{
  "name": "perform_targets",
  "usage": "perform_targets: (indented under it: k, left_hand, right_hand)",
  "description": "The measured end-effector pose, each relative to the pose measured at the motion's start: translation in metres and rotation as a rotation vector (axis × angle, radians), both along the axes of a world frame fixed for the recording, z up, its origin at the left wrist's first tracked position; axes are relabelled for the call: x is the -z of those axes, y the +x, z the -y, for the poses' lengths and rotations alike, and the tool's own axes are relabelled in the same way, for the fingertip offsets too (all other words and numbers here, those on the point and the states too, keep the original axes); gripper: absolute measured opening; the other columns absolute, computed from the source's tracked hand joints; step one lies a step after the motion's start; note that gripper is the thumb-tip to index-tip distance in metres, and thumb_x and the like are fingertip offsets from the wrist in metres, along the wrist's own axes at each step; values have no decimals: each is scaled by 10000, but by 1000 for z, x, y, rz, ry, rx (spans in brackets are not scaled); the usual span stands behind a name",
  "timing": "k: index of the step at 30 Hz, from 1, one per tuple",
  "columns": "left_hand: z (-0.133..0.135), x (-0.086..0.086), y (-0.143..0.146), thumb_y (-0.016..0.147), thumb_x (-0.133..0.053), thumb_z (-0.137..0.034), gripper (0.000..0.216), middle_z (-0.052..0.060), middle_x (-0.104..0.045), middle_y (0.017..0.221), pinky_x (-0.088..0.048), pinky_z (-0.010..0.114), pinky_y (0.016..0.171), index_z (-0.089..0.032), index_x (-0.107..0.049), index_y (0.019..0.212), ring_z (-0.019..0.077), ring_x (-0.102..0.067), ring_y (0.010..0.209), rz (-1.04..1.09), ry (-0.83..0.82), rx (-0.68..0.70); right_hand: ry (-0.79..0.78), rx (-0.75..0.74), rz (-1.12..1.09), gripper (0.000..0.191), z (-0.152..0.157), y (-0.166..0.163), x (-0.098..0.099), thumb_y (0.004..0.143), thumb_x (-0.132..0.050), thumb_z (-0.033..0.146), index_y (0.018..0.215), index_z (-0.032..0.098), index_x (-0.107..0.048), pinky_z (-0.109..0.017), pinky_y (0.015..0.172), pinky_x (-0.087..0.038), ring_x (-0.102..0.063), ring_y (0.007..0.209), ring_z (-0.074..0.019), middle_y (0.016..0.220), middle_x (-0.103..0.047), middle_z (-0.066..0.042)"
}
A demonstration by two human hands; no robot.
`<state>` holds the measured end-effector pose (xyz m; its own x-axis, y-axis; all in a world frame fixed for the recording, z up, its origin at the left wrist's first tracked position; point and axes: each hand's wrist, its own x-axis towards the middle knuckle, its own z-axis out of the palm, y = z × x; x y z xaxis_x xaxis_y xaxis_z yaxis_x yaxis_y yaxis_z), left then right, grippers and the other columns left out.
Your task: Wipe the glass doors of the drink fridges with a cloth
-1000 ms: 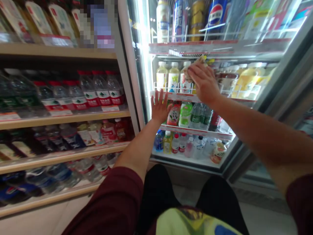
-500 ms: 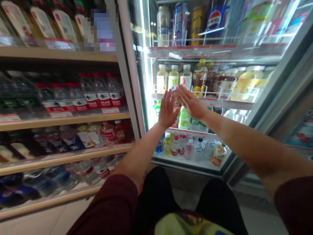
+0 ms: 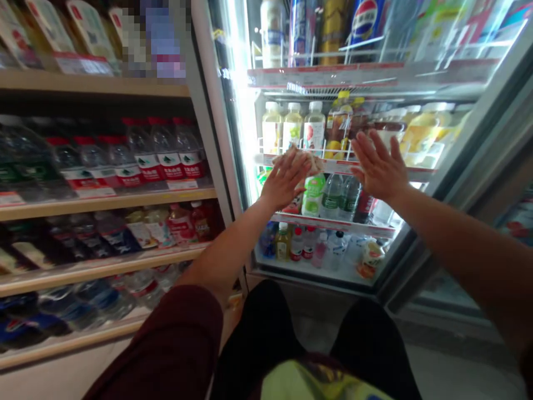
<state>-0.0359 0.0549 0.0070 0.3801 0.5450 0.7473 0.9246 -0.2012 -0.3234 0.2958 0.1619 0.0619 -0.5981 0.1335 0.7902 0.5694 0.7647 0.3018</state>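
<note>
A crumpled pale cloth [image 3: 308, 158] lies against the glass door of the lit drinks fridge, at the height of its middle shelf. My left hand [image 3: 285, 180] is over it, fingers forward, holding it to the glass. Part of the cloth sticks out past the fingertips; the rest is hidden under the palm. To the right, my right hand [image 3: 381, 166] is raised with fingers spread and nothing in it. Whether its palm touches the glass I cannot tell. Behind both hands stand juice bottles [image 3: 315, 128] and a green-labelled bottle [image 3: 313, 195].
Open shelving [image 3: 104, 203] with several rows of bottled drinks stands close on the left. The door's metal frame [image 3: 449, 166] slants along the right. Bottles and a tub [image 3: 372, 255] sit on the fridge floor. My knees [image 3: 268, 316] are just below the door.
My hands were close together around the cloth and have moved apart. The right hand has gone right with its fingers spreading; the left has flattened over the cloth, slightly lower.
</note>
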Motion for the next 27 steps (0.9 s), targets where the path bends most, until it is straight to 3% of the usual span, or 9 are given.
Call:
perform_targets:
  k: [3,5,8,11,13,18,20,23,27]
  left_hand:
    - [-5,-41,-4,1108,-565,-471,832,136,-200,1920,22,565,1480,-162,-281,1826,343,12,1792,148,83,-97]
    - [-9,-50,0,1111,-534,-383,830,133,-167,1928,18,575,1479,-148,-214,1840,343,20,1794,219,128,-120]
    - [-8,-24,11,1078,-422,-143,770,70,-278,1909,-96,561,1487,-236,-285,1830,275,-105,1796,207,116,-90]
    - [-1,11,12,1043,-415,-70,758,39,-429,1846,-208,579,1473,-326,-467,1755,259,-224,1776,86,89,-26]
    - [1,11,2,1038,-450,-77,738,30,-458,1829,-222,570,1471,-356,-524,1718,260,-246,1769,17,89,15]
    - [-13,-55,-40,1066,-424,-105,707,39,-305,1901,-128,598,1475,-276,-450,1752,257,-53,1795,126,223,-7]
    - [-18,-63,-45,1103,-418,-145,678,66,-212,1928,-82,602,1474,-231,-384,1774,252,55,1792,165,250,-40]
    - [-13,-22,-34,1140,-494,-305,658,111,-144,1937,-47,609,1470,-206,-365,1777,273,128,1783,145,203,-71]
    - [7,45,-24,1114,-568,-526,650,138,-319,1887,-132,631,1466,-259,-526,1706,323,5,1794,73,32,-69]
  right_hand:
    - [-5,20,-18,744,1,-5,7,1150,-397,492,1836,239,-262,-785,1391,-135,-250,1748,-437,1873,-332,-112]
    - [-3,20,-28,737,1,-9,9,1153,-381,484,1838,244,-256,-775,1394,-140,-260,1748,-430,1875,-328,-110]
    - [25,15,-41,736,-2,-11,11,1154,-377,490,1835,229,-273,-758,1397,-157,-278,1744,-422,1867,-340,-129]
    - [56,29,-37,754,-7,-10,12,1149,-393,489,1845,251,-228,-766,1386,-184,-281,1744,-419,1870,-342,-113]
    - [78,38,-31,760,-9,-10,13,1147,-393,485,1849,270,-199,-766,1380,-206,-287,1743,-413,1872,-343,-102]
    - [77,52,-41,751,-4,-11,12,1154,-363,493,1852,279,-188,-758,1370,-241,-335,1725,-415,1862,-366,-112]
    - [66,54,-48,748,-1,-12,12,1155,-352,492,1852,284,-180,-759,1363,-251,-345,1720,-419,1856,-386,-109]
    - [56,48,-58,730,2,-13,12,1158,-353,477,1848,287,-206,-744,1368,-254,-344,1722,-411,1846,-409,-111]
    - [14,19,-65,727,2,-14,13,1155,-378,452,1846,290,-222,-780,1379,-202,-321,1732,-409,1850,-401,-99]
